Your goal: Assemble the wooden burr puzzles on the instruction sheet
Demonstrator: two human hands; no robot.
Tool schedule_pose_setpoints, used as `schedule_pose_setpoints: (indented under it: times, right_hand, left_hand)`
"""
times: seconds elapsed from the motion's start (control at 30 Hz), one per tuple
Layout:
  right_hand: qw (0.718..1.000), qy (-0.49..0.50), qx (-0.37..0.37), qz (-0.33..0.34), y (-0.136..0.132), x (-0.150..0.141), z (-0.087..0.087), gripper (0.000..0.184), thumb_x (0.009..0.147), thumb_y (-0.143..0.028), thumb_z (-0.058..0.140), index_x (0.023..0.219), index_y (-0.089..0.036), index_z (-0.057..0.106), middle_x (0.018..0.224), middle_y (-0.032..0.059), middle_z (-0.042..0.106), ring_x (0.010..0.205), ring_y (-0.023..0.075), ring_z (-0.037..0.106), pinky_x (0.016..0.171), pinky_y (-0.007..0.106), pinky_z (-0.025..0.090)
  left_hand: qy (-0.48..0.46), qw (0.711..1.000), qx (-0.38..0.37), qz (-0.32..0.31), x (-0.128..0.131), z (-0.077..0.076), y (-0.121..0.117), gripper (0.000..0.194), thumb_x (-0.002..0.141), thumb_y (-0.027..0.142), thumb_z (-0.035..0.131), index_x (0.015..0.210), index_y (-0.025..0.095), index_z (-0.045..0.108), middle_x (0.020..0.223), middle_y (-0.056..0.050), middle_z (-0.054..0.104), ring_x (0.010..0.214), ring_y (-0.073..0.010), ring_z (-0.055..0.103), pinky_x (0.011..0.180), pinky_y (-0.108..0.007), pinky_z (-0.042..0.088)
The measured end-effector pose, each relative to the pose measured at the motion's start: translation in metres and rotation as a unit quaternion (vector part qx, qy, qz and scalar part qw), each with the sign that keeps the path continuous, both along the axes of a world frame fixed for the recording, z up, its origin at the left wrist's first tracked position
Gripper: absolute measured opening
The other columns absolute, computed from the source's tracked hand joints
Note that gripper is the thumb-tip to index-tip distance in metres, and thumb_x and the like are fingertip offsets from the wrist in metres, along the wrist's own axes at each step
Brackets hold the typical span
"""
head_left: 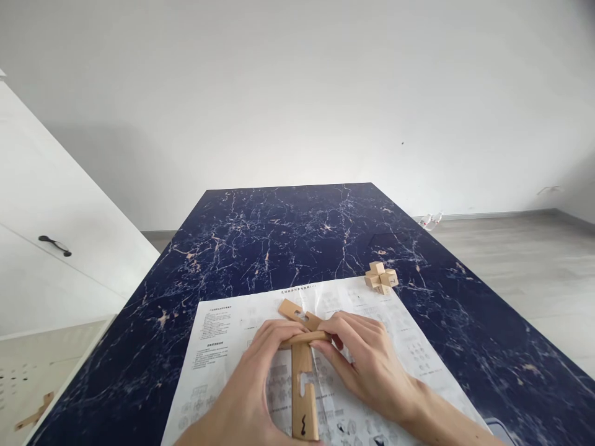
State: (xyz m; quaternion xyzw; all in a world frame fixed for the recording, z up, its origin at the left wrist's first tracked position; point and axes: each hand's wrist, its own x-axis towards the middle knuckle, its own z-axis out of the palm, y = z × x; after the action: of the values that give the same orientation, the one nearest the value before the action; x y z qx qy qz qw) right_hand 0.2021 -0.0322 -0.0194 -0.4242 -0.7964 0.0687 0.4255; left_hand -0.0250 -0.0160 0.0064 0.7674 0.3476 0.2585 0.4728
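Note:
Low in the head view, my left hand (253, 378) curls around light wooden puzzle pieces. Its fingers rest on the left end of a crosswise wooden bar (304, 338), and its thumb touches the near end of a notched wooden piece (303, 390) with a dark mark. My right hand (367, 356) pinches the right end of the crosswise bar between thumb and fingers. Another notched wooden piece (290, 308) slants out behind the bar. My fingers hide where the pieces meet. Under them lies a printed instruction sheet (214, 384).
An assembled wooden burr puzzle (381, 279) sits at the sheet's far right corner, on the dark blue marbled table (279, 241). At lower left, another wooden piece (35, 414) lies on a pale surface. A white cabinet (60, 204) with a black handle stands left.

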Motion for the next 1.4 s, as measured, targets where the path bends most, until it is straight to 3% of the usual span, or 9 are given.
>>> schedule_pose_setpoints:
  times: [0.13,0.23,0.37,0.43,0.53,0.7,0.87,1.07,1.4]
  right_hand:
    - [0.999,0.019,-0.03,0.003,0.001,0.002,-0.004,0.012,0.113,-0.026,0.054,0.104,-0.022,0.06,0.08,0.0005,0.066,0.063,0.0153,0.059,0.06,0.029,0.047]
    - [0.998,0.041,-0.035,-0.016,0.001,0.002,-0.007,0.009,0.112,-0.026,0.056,0.105,-0.023,0.059,0.08,-0.0001,0.066,0.063,0.0147,0.059,0.06,0.029,0.046]
    - [0.997,0.056,-0.015,-0.053,0.001,0.0,-0.007,0.007,0.111,-0.023,0.056,0.105,-0.023,0.058,0.077,-0.0011,0.064,0.061,0.0144,0.058,0.057,0.028,0.045]
    - [0.997,0.061,-0.003,-0.054,0.0,-0.002,-0.007,0.006,0.11,-0.021,0.057,0.104,-0.023,0.057,0.077,-0.0011,0.063,0.061,0.0139,0.058,0.057,0.028,0.045]
    - [0.997,0.064,0.011,-0.03,-0.003,-0.004,-0.008,0.007,0.11,-0.019,0.058,0.103,-0.023,0.056,0.078,-0.0009,0.064,0.061,0.0133,0.058,0.057,0.027,0.046]
    - [0.998,0.053,0.028,-0.019,-0.002,-0.001,-0.008,0.009,0.109,-0.02,0.059,0.101,-0.023,0.056,0.077,-0.0017,0.062,0.06,0.0129,0.057,0.056,0.027,0.045]
    - [0.985,0.084,-0.069,-0.131,0.012,0.011,-0.009,0.017,0.11,-0.03,0.058,0.094,-0.023,0.058,0.075,-0.0012,0.067,0.059,0.0141,0.062,0.056,0.028,0.045]
    - [0.962,0.076,-0.2,-0.166,0.018,0.011,-0.013,0.019,0.11,-0.04,0.055,0.103,-0.025,0.064,0.075,-0.0024,0.072,0.055,0.0155,0.06,0.055,0.029,0.042]
    - [0.978,-0.043,-0.158,-0.128,0.018,0.01,-0.022,0.022,0.112,-0.034,0.05,0.109,-0.024,0.069,0.102,0.0061,0.077,0.085,0.0231,0.072,0.069,0.034,0.049]
  left_hand:
    - [0.007,1.0,-0.004,0.004,-0.003,-0.006,0.0,0.107,0.059,0.054,0.103,0.15,0.039,0.049,0.156,-0.01,0.049,0.146,-0.0437,0.047,0.123,-0.065,0.038]
    - [0.002,0.996,0.04,0.075,-0.007,-0.014,-0.003,0.123,0.059,0.066,0.099,0.159,0.038,0.034,0.164,-0.014,0.037,0.149,-0.0451,0.041,0.12,-0.064,0.041]
    - [-0.019,0.971,0.036,0.236,-0.006,-0.013,-0.006,0.045,0.098,0.064,0.065,0.122,0.029,0.049,0.113,-0.006,0.062,0.102,-0.0264,0.063,0.092,-0.045,0.055]
    - [-0.031,0.974,-0.07,0.212,-0.003,-0.008,-0.008,0.035,0.106,0.062,0.051,0.104,0.028,0.046,0.081,0.002,0.056,0.071,-0.0181,0.056,0.067,-0.033,0.051]
    - [-0.083,0.966,-0.213,0.118,0.004,-0.002,-0.011,0.039,0.105,0.065,0.055,0.105,0.029,0.042,0.072,0.007,0.054,0.059,-0.0135,0.049,0.055,-0.026,0.042]
    - [-0.115,0.951,-0.269,0.099,0.012,-0.004,-0.019,0.038,0.103,0.06,0.063,0.113,0.029,0.042,0.068,0.01,0.045,0.055,-0.0098,0.037,0.051,-0.023,0.033]
    - [-0.052,0.972,-0.211,0.087,0.016,-0.003,-0.026,0.037,0.105,0.058,0.058,0.121,0.028,0.043,0.067,0.009,0.05,0.057,-0.012,0.041,0.056,-0.026,0.036]
    - [0.068,0.981,-0.012,0.182,0.006,-0.009,-0.011,0.036,0.107,0.047,0.053,0.134,0.028,0.04,0.061,0.009,0.057,0.057,-0.0177,0.051,0.061,-0.032,0.041]
    - [0.187,0.954,0.139,0.19,-0.002,-0.021,0.005,0.023,0.106,0.037,0.049,0.125,0.024,0.045,0.057,0.012,0.052,0.057,-0.0198,0.056,0.091,-0.049,0.05]
